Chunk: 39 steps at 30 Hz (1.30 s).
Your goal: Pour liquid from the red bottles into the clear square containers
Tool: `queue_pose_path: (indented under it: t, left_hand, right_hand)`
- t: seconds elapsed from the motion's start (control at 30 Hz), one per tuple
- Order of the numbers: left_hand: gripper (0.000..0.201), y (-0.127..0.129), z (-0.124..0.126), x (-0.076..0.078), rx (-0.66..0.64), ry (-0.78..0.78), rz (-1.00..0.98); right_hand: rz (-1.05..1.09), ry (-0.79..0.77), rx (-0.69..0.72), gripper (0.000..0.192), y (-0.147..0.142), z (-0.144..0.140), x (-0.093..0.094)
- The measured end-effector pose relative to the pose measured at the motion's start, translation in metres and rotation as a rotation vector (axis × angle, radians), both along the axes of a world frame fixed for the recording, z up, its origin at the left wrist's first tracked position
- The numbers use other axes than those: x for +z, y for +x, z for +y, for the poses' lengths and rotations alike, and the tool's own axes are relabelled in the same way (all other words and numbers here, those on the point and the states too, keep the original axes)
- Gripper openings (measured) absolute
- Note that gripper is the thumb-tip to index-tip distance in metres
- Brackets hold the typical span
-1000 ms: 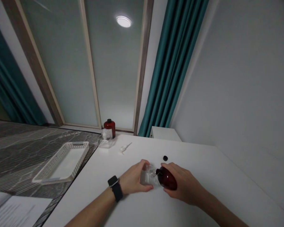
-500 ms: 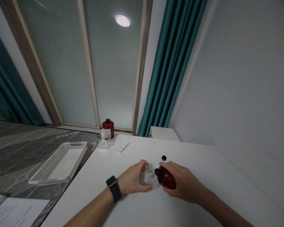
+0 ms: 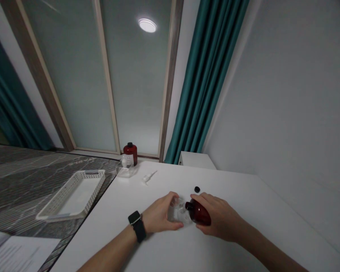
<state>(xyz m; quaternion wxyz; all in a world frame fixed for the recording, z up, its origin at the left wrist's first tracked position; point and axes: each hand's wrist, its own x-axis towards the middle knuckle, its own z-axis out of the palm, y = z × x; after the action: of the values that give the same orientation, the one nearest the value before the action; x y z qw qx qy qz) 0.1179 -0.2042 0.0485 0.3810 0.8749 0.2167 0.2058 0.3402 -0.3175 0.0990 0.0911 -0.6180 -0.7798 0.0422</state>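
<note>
My left hand (image 3: 164, 216), with a dark watch at the wrist, is curled round a clear bottle (image 3: 178, 211) low over the white table. In my right hand (image 3: 215, 215) is a dark red-brown bottle (image 3: 200, 212), tipped to the left. Its uncapped neck sits over the mouth of the clear bottle; whether the two necks touch I cannot tell, nor whether liquid is flowing. Just beyond my right hand lies a small black cap (image 3: 197, 189). A white pump head (image 3: 149, 177) with a thin tube rests on the table farther back.
At the table's far left corner stand another red-brown bottle (image 3: 132, 153) with a black cap and a clear tray (image 3: 125, 172) holding a pale item. A white basket (image 3: 73, 196) and an open book (image 3: 22, 253) lie left of the white table (image 3: 164, 253). A white cabinet (image 3: 198, 160) is behind.
</note>
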Motion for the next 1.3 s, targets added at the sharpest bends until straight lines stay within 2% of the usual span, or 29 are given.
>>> queue_pose_path:
  t: [0.5,1.3]
  left_hand:
    - [0.064,0.002,0.0,-0.008,0.017,-0.068,-0.091]
    - [0.059,0.002,-0.002,-0.004,0.063,-0.097,-0.176]
  right_hand:
    - [-0.047,-0.019,0.015,0.068,0.001,0.006,0.013]
    - [-0.067,-0.06,0.043,0.068,-0.003,0.015,0.035]
